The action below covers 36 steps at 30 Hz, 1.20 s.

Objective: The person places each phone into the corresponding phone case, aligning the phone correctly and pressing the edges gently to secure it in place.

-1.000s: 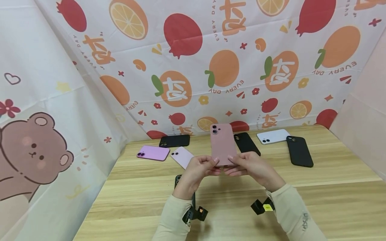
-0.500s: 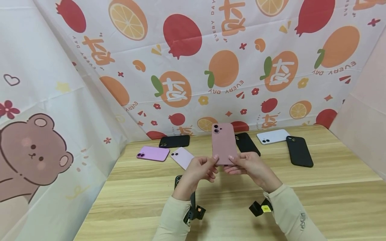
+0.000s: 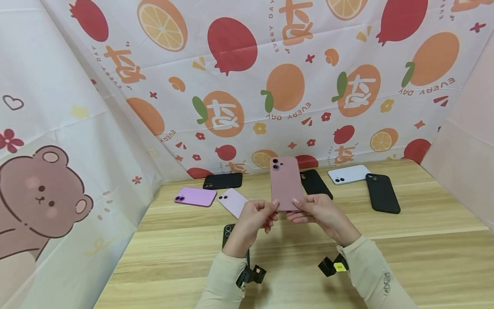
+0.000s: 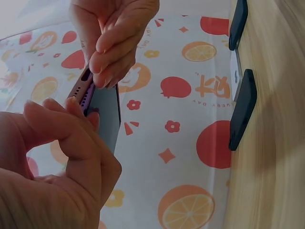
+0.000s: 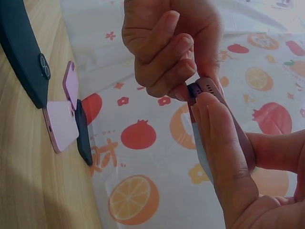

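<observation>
A phone in a dusty pink case [image 3: 285,182] is held up above the table, its back and camera lenses facing me. My left hand [image 3: 252,221] pinches its lower left corner between thumb and curled fingers. My right hand [image 3: 324,214] grips the lower right corner, thumb on the back and fingers underneath. In the left wrist view the bottom edge of the phone case [image 4: 82,88] shows a port opening and small holes, with a purplish phone edge against it. From the right wrist view, the bottom end of the phone case [image 5: 207,87] lies between both hands' fingers.
On the wooden table [image 3: 173,266], a purple phone [image 3: 195,196], a pale pink phone [image 3: 233,201] and a black phone [image 3: 223,181] lie left. A black case [image 3: 316,183], a white phone [image 3: 349,174] and another black case [image 3: 383,193] lie right. A dark phone [image 3: 227,234] is partly behind my left forearm.
The left fingers, spread under the case's bottom edge a second ago, have curled at the corner. The cased phone shifted slightly right, then stayed nearly still. Things on the table have not moved.
</observation>
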Tool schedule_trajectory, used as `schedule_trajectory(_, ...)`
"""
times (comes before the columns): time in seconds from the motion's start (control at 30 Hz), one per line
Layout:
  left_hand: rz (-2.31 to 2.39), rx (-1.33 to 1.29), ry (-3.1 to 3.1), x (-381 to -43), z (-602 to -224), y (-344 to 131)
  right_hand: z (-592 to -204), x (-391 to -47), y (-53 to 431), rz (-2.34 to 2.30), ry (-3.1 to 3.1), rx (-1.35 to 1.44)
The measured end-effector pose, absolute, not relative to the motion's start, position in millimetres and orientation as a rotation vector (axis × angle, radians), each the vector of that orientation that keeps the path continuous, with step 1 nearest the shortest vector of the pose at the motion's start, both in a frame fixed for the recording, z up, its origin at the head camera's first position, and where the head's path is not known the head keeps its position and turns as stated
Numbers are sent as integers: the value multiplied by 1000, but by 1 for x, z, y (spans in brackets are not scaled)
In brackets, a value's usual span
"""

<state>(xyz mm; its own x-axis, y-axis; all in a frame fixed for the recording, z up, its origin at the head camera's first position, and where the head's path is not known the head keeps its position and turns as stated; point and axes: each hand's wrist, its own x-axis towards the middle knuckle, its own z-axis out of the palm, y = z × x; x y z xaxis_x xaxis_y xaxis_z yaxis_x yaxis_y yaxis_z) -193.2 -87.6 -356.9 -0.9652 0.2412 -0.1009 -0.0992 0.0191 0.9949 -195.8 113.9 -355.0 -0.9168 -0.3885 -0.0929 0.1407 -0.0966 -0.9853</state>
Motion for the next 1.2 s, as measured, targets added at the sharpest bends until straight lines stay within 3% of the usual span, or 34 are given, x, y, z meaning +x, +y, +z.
schedule_trajectory(0.67,2143,45,1899,-192,-356,-86,-362,-198,111,-2117,1758,-280)
schedule_trajectory(1.2,2268,232,1948,-192,-354,-89,-356,-193,112,-2138,1801,-404)
